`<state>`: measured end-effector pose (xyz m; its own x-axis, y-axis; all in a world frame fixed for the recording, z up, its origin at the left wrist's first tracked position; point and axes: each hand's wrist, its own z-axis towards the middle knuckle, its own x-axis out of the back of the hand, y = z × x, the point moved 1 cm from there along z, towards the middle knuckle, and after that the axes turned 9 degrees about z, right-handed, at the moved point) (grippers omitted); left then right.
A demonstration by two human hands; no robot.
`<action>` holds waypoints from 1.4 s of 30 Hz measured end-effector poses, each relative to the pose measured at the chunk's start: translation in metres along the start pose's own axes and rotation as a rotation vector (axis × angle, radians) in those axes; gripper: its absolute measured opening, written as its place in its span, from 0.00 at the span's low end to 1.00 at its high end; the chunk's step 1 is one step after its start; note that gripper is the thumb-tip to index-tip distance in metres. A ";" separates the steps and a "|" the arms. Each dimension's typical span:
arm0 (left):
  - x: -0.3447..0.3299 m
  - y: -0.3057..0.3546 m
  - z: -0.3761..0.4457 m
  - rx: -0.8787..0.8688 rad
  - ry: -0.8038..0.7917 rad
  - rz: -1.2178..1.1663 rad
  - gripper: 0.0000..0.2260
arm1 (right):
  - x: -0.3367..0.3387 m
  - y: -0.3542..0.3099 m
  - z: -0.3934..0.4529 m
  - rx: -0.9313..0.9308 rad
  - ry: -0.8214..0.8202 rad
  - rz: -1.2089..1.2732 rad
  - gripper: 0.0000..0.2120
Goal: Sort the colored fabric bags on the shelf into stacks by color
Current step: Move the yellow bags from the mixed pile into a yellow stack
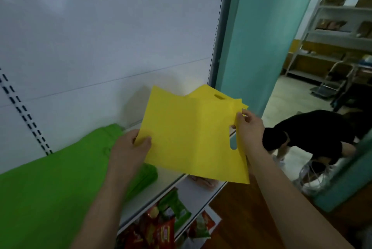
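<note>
A stack of green bags (50,178) lies along the left part of the shelf (173,184), reaching toward its front edge. The left hand (128,148) pinches the left edge of the yellow bags (189,134), thumb on top. These are held flat in the air above the shelf's right end, several layers fanned at the top. The right hand (249,128) pinches their right edge beside a handle cutout. To do this well, square the fanned edges first, then lay the bundle on bare shelf just right of the green, not overlapping it.
</note>
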<state>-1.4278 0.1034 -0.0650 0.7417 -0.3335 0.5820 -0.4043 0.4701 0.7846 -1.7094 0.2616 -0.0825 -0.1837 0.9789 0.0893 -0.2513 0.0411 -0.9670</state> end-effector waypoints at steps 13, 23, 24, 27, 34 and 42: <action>-0.159 0.056 0.073 0.367 0.250 0.153 0.05 | -0.075 0.046 0.260 0.344 -0.602 -0.279 0.14; -0.202 0.066 0.080 0.444 0.286 0.426 0.09 | -0.134 0.069 0.302 0.438 -0.706 -0.481 0.12; -0.203 0.065 0.081 0.461 0.258 0.428 0.13 | -0.136 0.073 0.303 0.442 -0.702 -0.499 0.12; -0.206 0.062 0.083 0.493 0.154 0.394 0.30 | -0.138 0.082 0.308 0.407 -0.723 -0.519 0.13; -0.205 0.080 0.087 0.457 -0.256 0.548 0.54 | -0.057 0.066 0.296 0.299 -1.243 -0.634 0.53; -0.224 0.086 0.098 0.513 -0.373 0.817 0.61 | -0.023 0.074 0.272 0.395 -1.471 -1.161 0.71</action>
<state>-1.6809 0.1381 -0.1068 -0.0394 -0.3425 0.9387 -0.9543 0.2915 0.0663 -1.9823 0.1881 -0.0917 -0.2797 -0.4178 0.8644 -0.9558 0.2061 -0.2096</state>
